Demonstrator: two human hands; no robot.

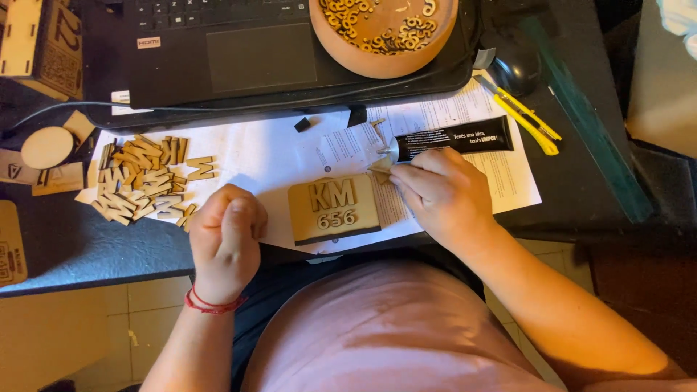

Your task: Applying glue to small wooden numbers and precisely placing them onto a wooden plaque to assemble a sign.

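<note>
Both hands worked at the desk edge: left hand (223, 236) clenched in a loose fist, apparently empty, just left of the tan rectangular wooden plaque with raised letters and numerals (334, 207); right hand (443, 194) pinched a small pale wooden cutout piece (380, 168) against the nozzle of the black glue tube (451, 138). Black laptop (239, 51) and round terracotta dish of cutouts (382, 36) sat behind, white paper sheet (276, 149) beneath. Pile of wooden letters (145, 181) lay left. Piece looked light, thin, snappable; best pinched by its edges. Plaque sat near the table's front edge; open room only on paper between.
</note>
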